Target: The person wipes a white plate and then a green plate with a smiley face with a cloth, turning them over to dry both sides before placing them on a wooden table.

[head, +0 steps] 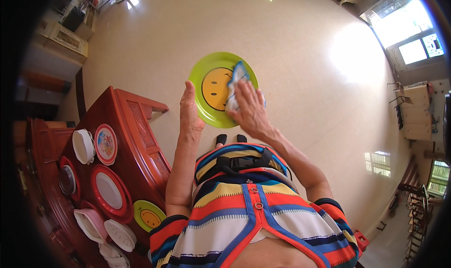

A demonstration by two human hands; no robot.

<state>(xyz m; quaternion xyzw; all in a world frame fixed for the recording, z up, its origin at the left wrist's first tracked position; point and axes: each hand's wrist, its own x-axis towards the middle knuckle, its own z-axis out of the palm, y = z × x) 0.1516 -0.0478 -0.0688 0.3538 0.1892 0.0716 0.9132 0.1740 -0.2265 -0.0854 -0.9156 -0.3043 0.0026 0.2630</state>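
A green plate (224, 121) with an orange smiley face in its middle is held up in front of me over the floor. My left hand (191, 107) grips its left rim, thumb along the edge and the fingers hidden behind. Against the right side of the plate's face, my right hand (251, 109) presses a white cloth with blue edging (239, 74). Its fingers are stretched out over the cloth and slightly blurred. Part of the smiley is covered by the cloth.
To my left stands a red-brown wooden table (121, 127). On it are a second smiley plate (149, 215), a red plate (124, 206) under a white dish (109, 190), a flowered plate (105, 144), a white basket (83, 146), a pink container (90, 224) and a white perforated dish (120, 235).
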